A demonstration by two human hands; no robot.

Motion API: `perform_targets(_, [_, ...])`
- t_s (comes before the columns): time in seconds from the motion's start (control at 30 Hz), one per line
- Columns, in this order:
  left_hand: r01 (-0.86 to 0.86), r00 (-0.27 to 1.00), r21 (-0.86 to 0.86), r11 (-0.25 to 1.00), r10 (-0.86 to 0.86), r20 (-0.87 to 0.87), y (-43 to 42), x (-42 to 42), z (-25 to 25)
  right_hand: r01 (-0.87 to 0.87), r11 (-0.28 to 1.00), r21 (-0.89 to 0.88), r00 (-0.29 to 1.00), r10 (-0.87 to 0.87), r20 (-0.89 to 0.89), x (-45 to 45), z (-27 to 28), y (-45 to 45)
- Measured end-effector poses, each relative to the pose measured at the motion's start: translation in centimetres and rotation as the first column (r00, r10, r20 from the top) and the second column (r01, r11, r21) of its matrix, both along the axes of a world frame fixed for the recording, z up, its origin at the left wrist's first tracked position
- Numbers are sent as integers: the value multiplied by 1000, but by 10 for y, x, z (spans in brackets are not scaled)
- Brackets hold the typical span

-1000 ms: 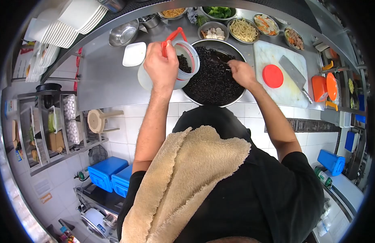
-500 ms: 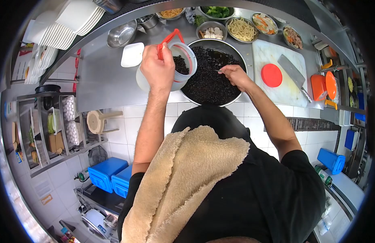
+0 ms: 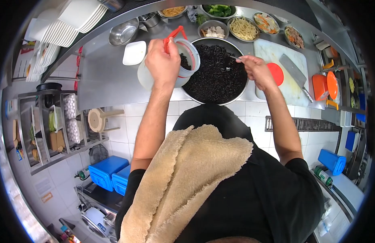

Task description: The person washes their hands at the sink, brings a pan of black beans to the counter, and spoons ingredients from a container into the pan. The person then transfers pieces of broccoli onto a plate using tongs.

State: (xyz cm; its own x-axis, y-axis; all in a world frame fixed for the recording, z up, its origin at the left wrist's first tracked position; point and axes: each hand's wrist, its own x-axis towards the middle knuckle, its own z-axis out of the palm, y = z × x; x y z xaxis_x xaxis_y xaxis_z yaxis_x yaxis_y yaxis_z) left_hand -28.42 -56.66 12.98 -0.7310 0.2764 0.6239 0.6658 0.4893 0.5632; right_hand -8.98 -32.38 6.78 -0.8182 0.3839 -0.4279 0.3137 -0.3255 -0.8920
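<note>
My left hand point(image 3: 163, 62) is closed on the red handle of a clear plastic container point(image 3: 190, 52), which tips toward a wide metal bowl point(image 3: 245, 83). Dark beans or grains show inside the container's mouth. The same dark food point(image 3: 213, 81) covers the bowl's inside. Over the bowl's right rim, my right hand point(image 3: 255, 69) pinches a thin metal utensil, likely a spoon point(image 3: 235, 58), whose far end reaches over the food. Right of the bowl, a round red lid point(image 3: 275, 74) lies on a white cutting board point(image 3: 292, 95), beside a cleaver point(image 3: 292, 71).
Behind the large bowl stand bowls of mushrooms point(image 3: 213, 31), noodles point(image 3: 243, 29) and broccoli point(image 3: 218, 11). A white square dish point(image 3: 134, 53) and an empty metal bowl point(image 3: 124, 32) sit at the left. Orange containers point(image 3: 319, 87) stand at the right edge.
My right hand has moved right with the utensil, from over the dark food to the bowl's right rim. My left hand and the container have shifted only slightly.
</note>
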Motion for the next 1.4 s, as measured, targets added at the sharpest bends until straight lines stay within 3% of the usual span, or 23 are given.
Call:
perform_targets(0.2, [-21,1000,-6,1000,21,-18,0,-4,-3,-53,982,182,998,60,-35,-16,61,-39])
perform_targets(0.23, [-23,999,2,1000,23,-25,0,-5,-4,-130,954,271,991,131,14,-20,65,-48])
perform_targets(0.3, [-28,1000,-11,1000,28,-10,-1,-4,-3,68,705,706,886,283,-368,-42,12,-75])
perform_targets(0.37, [-17,1000,-25,1000,17,-15,-1,-2,-5,-13,547,837,893,383,-236,-44,14,-114])
perform_targets(0.4, [-6,1000,-32,999,5,-29,-2,-1,-7,-11,314,949,890,436,-134,-47,12,-120])
perform_targets(0.43, [3,999,-37,999,-4,-47,-1,-1,-8,-33,243,969,874,478,-90,-48,15,-121])
perform_targets(0.5, [-2,999,-14,1000,1,-48,-1,0,-4,85,308,947,893,399,-210,-47,23,-126])
perform_targets(0.6, [-13,999,-9,1000,13,-39,-3,0,-5,-69,136,988,902,431,3,-43,30,-117])
perform_targets(0.7, [-1,1000,-8,1000,0,-27,-1,5,-3,-45,151,987,908,418,-23,-37,18,-106])
perform_targets(0.77, [-7,1000,-9,1000,7,-25,-4,6,-3,122,224,967,911,361,-199,-32,14,-94])
perform_targets(0.83, [-14,999,-10,1000,14,-37,-6,1,-3,161,330,930,926,275,-258,-21,23,-76])
perform_targets(0.9, [-19,1000,2,1000,19,-17,-9,-2,-2,147,409,901,965,142,-222,-9,26,-58])
perform_targets(0.97, [-25,1000,9,1000,25,-3,-10,-2,-2,69,340,938,995,50,-91,-1,6,-34])
perform_targets(1.03, [-27,1000,12,1000,27,2,-10,-1,0,63,253,965,996,38,-75,1,-12,-19])
perform_targets(1.23, [-8,1000,52,999,7,6,-10,-2,-2,-343,136,929,938,6,346,-30,-71,2])
perform_targets(1.33, [-17,1000,15,1000,17,23,-12,-2,-1,-395,294,870,918,102,382,-41,-76,-3])
perform_targets(1.4, [-14,1000,18,1000,14,21,-12,-2,-1,-364,437,822,930,220,295,-44,-88,8])
